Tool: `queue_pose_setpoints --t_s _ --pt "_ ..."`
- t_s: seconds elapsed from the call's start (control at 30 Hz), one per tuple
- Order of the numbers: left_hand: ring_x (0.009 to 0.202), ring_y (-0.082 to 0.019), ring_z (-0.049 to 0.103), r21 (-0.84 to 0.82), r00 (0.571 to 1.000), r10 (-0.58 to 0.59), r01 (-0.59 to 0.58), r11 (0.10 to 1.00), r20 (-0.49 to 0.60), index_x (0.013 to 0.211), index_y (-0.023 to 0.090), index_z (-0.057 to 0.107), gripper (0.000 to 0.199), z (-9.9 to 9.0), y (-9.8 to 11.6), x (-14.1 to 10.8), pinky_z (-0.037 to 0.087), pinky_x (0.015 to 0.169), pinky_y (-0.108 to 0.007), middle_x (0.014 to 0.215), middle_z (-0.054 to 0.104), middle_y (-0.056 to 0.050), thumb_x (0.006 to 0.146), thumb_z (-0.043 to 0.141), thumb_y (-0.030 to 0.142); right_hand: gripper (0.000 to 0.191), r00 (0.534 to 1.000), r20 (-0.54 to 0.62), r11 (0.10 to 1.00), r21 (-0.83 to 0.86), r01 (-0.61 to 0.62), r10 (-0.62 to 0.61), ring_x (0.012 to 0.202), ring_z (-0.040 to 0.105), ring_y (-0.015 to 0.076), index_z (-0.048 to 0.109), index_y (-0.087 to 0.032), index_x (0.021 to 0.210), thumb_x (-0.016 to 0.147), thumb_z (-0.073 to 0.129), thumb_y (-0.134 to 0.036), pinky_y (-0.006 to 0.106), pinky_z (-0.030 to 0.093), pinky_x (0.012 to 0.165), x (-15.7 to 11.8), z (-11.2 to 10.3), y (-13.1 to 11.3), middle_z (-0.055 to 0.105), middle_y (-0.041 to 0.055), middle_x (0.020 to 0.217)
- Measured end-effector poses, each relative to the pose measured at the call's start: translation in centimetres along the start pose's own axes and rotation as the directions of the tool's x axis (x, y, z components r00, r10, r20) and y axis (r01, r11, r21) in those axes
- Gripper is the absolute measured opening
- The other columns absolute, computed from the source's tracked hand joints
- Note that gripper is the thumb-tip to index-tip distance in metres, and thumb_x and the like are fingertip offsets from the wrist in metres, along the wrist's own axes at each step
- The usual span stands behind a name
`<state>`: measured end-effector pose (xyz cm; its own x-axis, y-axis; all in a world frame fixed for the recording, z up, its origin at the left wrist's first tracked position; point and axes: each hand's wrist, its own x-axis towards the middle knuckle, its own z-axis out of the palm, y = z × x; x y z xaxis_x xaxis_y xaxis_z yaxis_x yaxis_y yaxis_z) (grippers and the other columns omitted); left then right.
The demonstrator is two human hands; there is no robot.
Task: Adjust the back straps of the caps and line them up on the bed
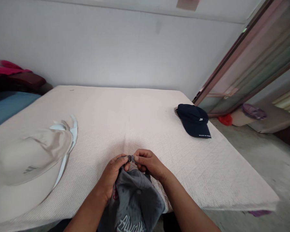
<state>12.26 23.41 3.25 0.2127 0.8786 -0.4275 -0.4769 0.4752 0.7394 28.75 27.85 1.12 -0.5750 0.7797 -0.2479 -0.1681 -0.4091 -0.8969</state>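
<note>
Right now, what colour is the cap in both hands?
The cap is grey; head view.

A navy cap (192, 120) sits by the right edge of the cloth-covered surface (116, 109), with a small white mark on its front and tiny lettering along its brim. At the left lies a beige cap (26, 158) bearing a striped logo, a pale-blue piece (74, 132) showing behind it. Beyond stand a pale wall (111, 51) and, at right, a brown-framed panel (239, 61). Pink fabric (8, 68) rests above blue material (11, 104) at far left.
</note>
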Motion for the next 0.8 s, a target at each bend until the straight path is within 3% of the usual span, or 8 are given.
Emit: queue_pose_setpoints --t_s 0.23,0.43,0.8 --pt "0.046 -0.009 0.043 -0.017 1.000 -0.014 0.014 1.000 -0.001 0.059 0.016 0.055 0.026 0.02 -0.08 0.01 0.033 0.046 -0.021 0.052 0.050 0.003 0.075 0.066 0.032 0.027 0.997 0.069 0.998 -0.054 -0.020 0.024 0.042 0.034 0.0052 0.058 -0.017 0.072 0.078 0.067 -0.042 0.019 0.023 0.039 -0.11 -0.16 -0.12 0.046 -0.0071 0.051" --pt "0.044 -0.007 0.040 0.012 1.000 -0.008 0.008 1.000 0.006 0.060 0.016 0.054 0.024 0.15 -0.07 0.21 0.031 0.044 -0.020 0.053 0.048 0.004 0.078 0.064 0.029 0.027 1.000 0.025 1.000 -0.023 0.000 0.001 0.041 0.032 0.0053 0.057 -0.017 0.070 0.079 0.066 -0.041 0.020 0.022 0.039 -0.05 -0.10 -0.02 0.044 -0.0077 0.048" --pt "0.043 -0.007 0.039 0.030 0.999 -0.051 0.050 0.998 0.009 0.060 0.015 0.053 0.025 0.02 -0.07 -0.01 0.030 0.044 -0.020 0.051 0.047 0.004 0.079 0.063 0.028 0.025 0.998 0.051 0.999 0.025 0.020 -0.021 0.040 0.030 0.0045 0.056 -0.017 0.072 0.079 0.068 -0.039 0.020 0.021 0.040 -0.06 -0.06 0.02 0.044 -0.0081 0.047"
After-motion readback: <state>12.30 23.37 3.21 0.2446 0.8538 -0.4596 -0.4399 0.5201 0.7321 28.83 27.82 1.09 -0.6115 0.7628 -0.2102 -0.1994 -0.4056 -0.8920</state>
